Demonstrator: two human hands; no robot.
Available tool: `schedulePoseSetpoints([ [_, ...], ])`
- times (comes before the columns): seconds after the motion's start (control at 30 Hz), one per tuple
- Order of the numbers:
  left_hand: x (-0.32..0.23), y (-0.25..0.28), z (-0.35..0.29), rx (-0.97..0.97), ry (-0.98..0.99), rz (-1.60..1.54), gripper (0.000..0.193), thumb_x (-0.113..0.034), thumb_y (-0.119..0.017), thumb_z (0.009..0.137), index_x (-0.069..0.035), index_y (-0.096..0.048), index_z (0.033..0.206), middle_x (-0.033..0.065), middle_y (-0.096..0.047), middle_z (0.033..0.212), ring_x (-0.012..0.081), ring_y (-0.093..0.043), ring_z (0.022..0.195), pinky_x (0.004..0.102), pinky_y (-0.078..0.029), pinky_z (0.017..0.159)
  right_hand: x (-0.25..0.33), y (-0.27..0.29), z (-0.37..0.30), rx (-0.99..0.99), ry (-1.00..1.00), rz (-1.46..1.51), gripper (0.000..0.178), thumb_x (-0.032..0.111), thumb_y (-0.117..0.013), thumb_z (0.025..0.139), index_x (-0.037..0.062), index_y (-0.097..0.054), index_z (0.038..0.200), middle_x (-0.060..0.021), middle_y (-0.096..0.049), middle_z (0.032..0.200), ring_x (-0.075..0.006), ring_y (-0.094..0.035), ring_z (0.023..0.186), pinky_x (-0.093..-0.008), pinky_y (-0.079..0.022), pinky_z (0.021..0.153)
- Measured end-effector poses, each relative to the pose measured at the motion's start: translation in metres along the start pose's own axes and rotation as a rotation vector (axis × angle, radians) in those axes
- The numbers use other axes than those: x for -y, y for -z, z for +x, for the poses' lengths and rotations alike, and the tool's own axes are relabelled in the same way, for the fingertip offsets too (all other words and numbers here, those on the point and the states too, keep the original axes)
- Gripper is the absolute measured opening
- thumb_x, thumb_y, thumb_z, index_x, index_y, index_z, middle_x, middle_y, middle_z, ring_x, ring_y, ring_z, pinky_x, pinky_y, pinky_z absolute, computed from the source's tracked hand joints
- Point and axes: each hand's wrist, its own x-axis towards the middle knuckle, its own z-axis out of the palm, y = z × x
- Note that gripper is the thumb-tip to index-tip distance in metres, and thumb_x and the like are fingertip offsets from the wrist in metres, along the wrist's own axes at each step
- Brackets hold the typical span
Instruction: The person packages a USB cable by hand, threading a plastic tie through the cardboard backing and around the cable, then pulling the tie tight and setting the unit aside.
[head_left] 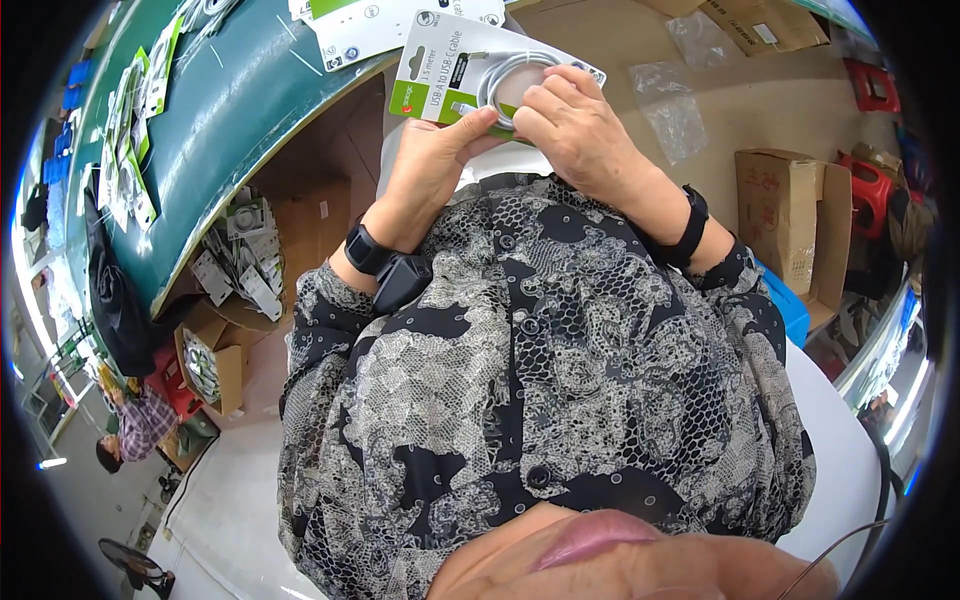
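A: Far left, your green tabletop (270, 75) carries packs (128, 140) on green and white cards; their print is too small to read. Next, at the tabletop's edge, a stack (365, 35) of cards shows small symbols.

B: Then comes your left hand (428, 165). Its grip pinches the lower edge of the card (450, 65), thumb in front near the cable; the other fingers are mostly hidden behind.

A: And the card is up in front of your chest, just beside the tabletop's edge. Bold dark lettering names the cable's kind and length, with a logo on the green band.

B: Its long axis runs left to right, dipping a little rightward. The end with the hanging slot points left, so the lettering climbs sideways to you. On it, the grey cable (488, 86) lies coiled.

A: Your right hand (578, 130) has its fingers curled together over the coil's right side. You can't tell whether that grip pinches cable or card.

B: Farther right, your open carton (770, 215) bears printed characters.
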Motion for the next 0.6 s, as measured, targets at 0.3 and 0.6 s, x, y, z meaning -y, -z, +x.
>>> schedulePoseSetpoints([
  [0.3, 0.002, -0.005, 0.001, 0.025, -0.047, -0.053, 0.024, -0.002, -0.058, 0.090, 0.003, -0.056, 0.113, 0.0120, -0.063, 0.105, 0.0221, -0.065, 0.094, 0.0375, -0.056, 0.087, -0.004, -0.005, -0.004, -0.114, -0.084, 0.028, 0.034, 0.013, -0.073, 0.071, 0.0081, -0.059, 0.102, -0.0046, -0.058, 0.094, -0.0224, -0.055, 0.095, -0.0394, -0.037, 0.096],
  [0.6, 0.002, -0.010, -0.002, 0.090, -0.164, -0.105, 0.032, -0.003, -0.055, 0.092, -0.002, -0.051, 0.123, 0.0112, -0.061, 0.113, 0.0225, -0.061, 0.103, 0.0401, -0.055, 0.089, -0.010, 0.015, 0.007, -0.253, -0.167, 0.203, 0.075, 0.011, -0.081, 0.061, 0.0048, -0.048, 0.128, -0.0129, -0.049, 0.122, -0.0309, -0.048, 0.109, -0.0388, -0.040, 0.094],
])
